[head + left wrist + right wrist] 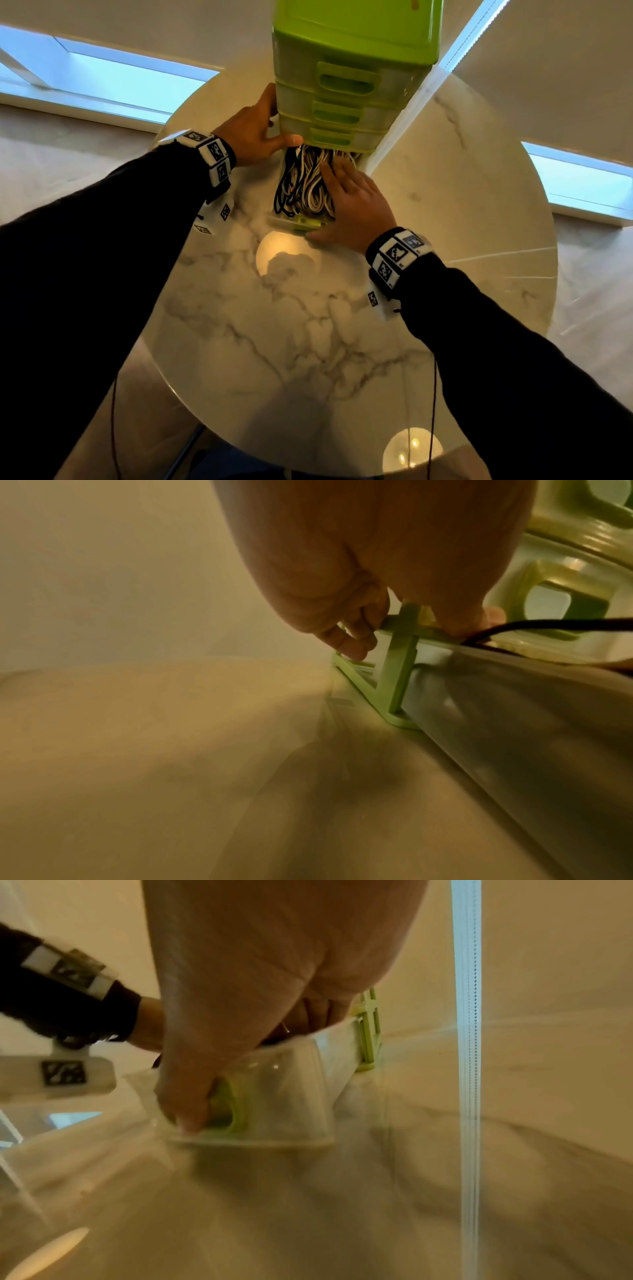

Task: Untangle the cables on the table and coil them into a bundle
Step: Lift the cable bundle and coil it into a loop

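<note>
A tangle of black and white cables (301,185) fills the pulled-out bottom drawer (294,224) of a green drawer unit (356,44) at the table's far side. My left hand (253,133) grips the unit's lower left corner, thumb across the front; the left wrist view shows its fingers (352,642) curled round the green frame (400,669), with one black cable (548,623) hanging over the drawer wall. My right hand (352,202) lies over the cables on the drawer's right side. Its thumb (185,1096) presses the green handle (232,1104) of the clear drawer front (291,1096).
The unit stands on a round white marble table (308,342) with bare surface between me and the drawer. Behind are drawn blinds with a bright gap (472,34). Three closed drawers sit above the pulled-out one.
</note>
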A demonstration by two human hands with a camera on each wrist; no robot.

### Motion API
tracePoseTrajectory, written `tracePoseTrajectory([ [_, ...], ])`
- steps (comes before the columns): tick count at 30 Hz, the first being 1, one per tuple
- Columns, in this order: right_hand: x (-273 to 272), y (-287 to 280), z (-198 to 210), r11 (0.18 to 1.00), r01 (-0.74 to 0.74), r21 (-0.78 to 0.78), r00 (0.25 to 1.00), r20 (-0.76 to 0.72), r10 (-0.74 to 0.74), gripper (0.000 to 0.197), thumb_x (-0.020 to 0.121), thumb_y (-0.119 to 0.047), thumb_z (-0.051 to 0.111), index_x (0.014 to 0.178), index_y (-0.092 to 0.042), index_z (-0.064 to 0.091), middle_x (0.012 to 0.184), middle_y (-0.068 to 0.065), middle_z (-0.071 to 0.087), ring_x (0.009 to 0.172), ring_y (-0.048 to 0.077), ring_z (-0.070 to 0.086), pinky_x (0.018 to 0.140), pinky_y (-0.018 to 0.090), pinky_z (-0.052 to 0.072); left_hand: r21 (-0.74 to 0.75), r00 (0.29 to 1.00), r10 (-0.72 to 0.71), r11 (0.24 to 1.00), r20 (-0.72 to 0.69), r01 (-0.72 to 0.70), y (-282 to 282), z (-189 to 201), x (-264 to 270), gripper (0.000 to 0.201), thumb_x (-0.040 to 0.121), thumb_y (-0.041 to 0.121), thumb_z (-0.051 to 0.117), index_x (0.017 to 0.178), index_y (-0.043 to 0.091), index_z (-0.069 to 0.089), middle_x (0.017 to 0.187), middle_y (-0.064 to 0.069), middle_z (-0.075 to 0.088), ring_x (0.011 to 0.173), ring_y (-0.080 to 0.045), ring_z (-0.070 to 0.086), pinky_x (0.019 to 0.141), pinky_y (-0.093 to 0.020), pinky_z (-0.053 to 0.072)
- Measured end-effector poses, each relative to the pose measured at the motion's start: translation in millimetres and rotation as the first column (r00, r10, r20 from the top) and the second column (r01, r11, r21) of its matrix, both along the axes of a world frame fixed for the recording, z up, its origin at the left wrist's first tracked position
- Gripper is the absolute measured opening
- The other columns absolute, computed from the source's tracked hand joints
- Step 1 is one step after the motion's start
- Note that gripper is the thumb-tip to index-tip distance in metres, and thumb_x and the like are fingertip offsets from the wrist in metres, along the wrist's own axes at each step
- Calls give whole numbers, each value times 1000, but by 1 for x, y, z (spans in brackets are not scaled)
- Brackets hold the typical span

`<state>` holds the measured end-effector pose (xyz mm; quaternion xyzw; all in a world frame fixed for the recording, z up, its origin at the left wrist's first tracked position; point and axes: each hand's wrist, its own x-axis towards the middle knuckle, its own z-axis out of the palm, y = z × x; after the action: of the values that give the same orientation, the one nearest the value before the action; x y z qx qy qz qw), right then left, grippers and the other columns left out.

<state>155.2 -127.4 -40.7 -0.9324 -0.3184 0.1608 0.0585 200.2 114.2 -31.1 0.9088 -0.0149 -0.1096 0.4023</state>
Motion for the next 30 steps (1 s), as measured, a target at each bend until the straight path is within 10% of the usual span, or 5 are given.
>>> tracePoseTrajectory([
  [4,-8,-7,-12,996,-73,54,995,70,69,110,79,-75,55,153,1,27,155,20,36,147,37,29,121,42,18,-36,1000,-2,999,-31,1,2,2,-1,93,85,43,75,152,14,17,148,-4,50,119,-5,48,104,-34,44],
  [10,14,-7,-11,987,-158,-25,987,39,159,106,85,-75,45,158,-7,9,163,15,21,152,35,11,123,38,3,45,996,91,995,8,-91,-10,0,4,100,79,41,83,152,12,21,139,-10,59,118,-31,60,86,-28,41],
  [19,26,2,-9,988,-151,-3,988,27,151,92,90,-68,34,156,-5,21,159,19,30,148,40,23,124,48,15,65,999,19,998,-37,-16,-1,-1,7,91,92,48,65,157,15,10,149,-11,51,127,-31,55,94,-29,39],
  [24,28,9,-7,963,-14,270,965,257,-58,37,89,-37,68,109,-6,69,111,15,69,104,39,64,87,46,54,48,999,13,999,-52,-11,-1,0,7,89,93,48,63,157,16,10,149,-10,50,128,-30,55,97,-29,40],
  [30,32,-16,-3,803,405,436,870,86,-486,80,57,-56,86,114,-11,52,115,7,51,101,26,48,85,37,44,-96,992,13,995,-127,-26,2,-8,1,112,74,51,83,152,19,9,148,-1,49,123,-14,54,105,-38,47],
])
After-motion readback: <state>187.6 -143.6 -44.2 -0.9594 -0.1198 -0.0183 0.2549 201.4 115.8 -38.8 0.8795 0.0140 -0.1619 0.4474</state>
